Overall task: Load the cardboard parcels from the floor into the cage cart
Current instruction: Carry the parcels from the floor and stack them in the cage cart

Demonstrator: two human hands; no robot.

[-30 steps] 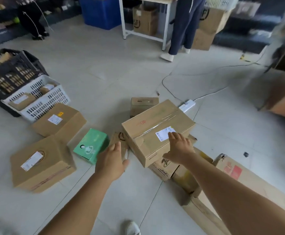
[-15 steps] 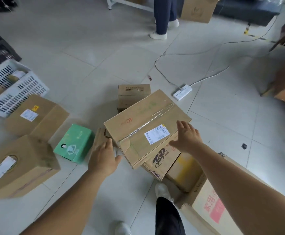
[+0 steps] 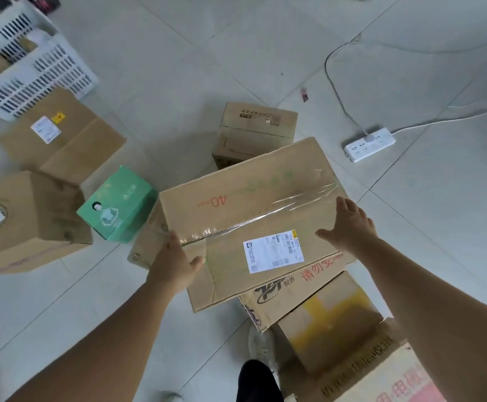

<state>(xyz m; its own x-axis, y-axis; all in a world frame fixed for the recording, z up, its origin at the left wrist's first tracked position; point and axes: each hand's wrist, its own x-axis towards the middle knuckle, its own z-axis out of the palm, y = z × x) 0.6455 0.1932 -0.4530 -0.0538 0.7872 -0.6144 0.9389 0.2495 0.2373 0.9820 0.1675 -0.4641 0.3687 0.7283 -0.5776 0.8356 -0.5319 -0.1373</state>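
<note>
A large taped cardboard parcel [image 3: 254, 210] with a white label and a red "40" lies on top of other boxes in the middle. My left hand [image 3: 175, 262] presses its left edge, thumb over the top. My right hand [image 3: 349, 224] lies flat on its right edge with fingers spread. Under it sit a printed carton [image 3: 294, 288] and a yellow-taped box [image 3: 329, 323]. A smaller parcel [image 3: 254, 129] stands behind. The cage cart is out of view.
At the left lie two brown parcels [image 3: 59, 134] [image 3: 24, 219] and a green box [image 3: 117, 203]. A white slotted crate [image 3: 33, 71] sits at the top left. A white power strip [image 3: 370, 144] with cables lies at the right. A red-printed carton [image 3: 396, 381] is at the bottom right.
I have leaned closer over the pile. Both hands have moved from hovering at the big parcel's sides onto its left and right edges.
</note>
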